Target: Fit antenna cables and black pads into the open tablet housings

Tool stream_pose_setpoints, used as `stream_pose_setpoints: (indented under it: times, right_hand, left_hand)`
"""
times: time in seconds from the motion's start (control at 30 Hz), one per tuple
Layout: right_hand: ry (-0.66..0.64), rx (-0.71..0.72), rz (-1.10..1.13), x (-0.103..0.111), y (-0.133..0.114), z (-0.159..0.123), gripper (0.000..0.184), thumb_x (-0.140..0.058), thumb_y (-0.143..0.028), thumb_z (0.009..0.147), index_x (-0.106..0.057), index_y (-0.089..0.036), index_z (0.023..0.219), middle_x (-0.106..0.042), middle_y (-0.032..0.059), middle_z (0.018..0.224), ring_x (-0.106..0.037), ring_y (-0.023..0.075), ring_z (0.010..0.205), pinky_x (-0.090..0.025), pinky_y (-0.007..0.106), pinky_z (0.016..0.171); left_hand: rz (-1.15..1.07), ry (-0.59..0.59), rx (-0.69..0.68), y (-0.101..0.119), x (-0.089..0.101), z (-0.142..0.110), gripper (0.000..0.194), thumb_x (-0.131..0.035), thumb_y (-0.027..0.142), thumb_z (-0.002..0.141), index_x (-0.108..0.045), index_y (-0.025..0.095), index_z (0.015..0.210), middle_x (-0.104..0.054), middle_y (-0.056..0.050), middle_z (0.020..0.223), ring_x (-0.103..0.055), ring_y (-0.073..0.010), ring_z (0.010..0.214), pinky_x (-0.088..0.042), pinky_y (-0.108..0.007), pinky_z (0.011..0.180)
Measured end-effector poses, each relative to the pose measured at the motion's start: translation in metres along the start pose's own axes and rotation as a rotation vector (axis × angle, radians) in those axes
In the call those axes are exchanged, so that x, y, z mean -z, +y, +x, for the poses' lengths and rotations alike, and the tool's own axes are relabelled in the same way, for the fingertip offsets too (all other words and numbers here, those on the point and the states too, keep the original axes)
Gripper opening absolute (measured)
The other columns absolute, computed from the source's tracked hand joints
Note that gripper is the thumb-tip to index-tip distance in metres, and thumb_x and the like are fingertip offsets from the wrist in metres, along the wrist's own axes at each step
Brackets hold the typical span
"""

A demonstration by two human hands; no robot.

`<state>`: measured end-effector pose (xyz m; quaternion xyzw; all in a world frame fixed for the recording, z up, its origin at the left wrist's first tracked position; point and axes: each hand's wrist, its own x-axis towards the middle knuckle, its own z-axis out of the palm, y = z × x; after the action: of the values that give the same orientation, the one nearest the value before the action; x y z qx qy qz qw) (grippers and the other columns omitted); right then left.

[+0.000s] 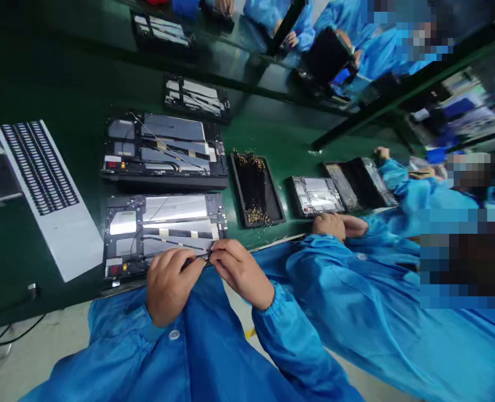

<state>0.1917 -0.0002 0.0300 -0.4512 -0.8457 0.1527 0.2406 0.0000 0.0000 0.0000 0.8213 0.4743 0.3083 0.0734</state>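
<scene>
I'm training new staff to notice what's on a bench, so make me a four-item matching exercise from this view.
Column one
1. White sheet
2. Black tray
3. Table top
4. Left hand

Column two
A. Green
B. At the near edge of the nearest open device
C. Printed with dark columns on its far part
D. Contains small gold-coloured pieces toward both ends

Right pairs: 1-C, 2-D, 3-A, 4-B
</scene>
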Motion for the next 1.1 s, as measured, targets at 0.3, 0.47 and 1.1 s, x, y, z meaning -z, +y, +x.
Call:
stream_pose_setpoints:
  times: [0.3, 0.47, 1.1]
  right_hand:
    - [0.185, 0.115, -0.099, -0.026, 0.003, -0.030, 0.052, -0.061, -0.012, 0.092, -0.049, -0.015, 0.142, -0.069, 0.0155, 0.113, -0.064, 0.0257, 0.114, -0.060, 0.039, 0.092]
    - [0.156, 0.090, -0.043, -0.020, 0.003, -0.035, 0.054, -0.062, -0.019, 0.092, -0.048, -0.020, 0.144, -0.064, 0.0142, 0.125, -0.060, 0.0263, 0.121, -0.056, 0.042, 0.099]
    - [0.427, -0.633, 0.458, -0.019, -0.011, -0.032, 0.049, -0.039, -0.047, 0.102, -0.056, -0.021, 0.140, -0.057, 0.0096, 0.142, -0.048, 0.0245, 0.136, -0.037, 0.042, 0.115]
  left_hand:
    - [0.061, 0.092, -0.236, -0.012, -0.003, -0.011, 0.025, -0.064, 0.013, 0.089, -0.070, 0.023, 0.111, -0.073, -0.004, 0.097, -0.064, -0.0209, 0.094, -0.044, -0.036, 0.087]
    - [0.115, 0.009, -0.222, -0.004, 0.015, -0.012, 0.026, -0.059, 0.018, 0.093, -0.067, 0.022, 0.117, -0.071, -0.007, 0.117, -0.064, -0.0232, 0.105, -0.045, -0.037, 0.092]
    - [-0.271, 0.168, 0.897, -0.030, 0.102, -0.038, 0.075, -0.050, 0.064, 0.086, -0.036, 0.032, 0.152, -0.052, -0.005, 0.149, -0.070, -0.0257, 0.102, -0.057, -0.028, 0.057]
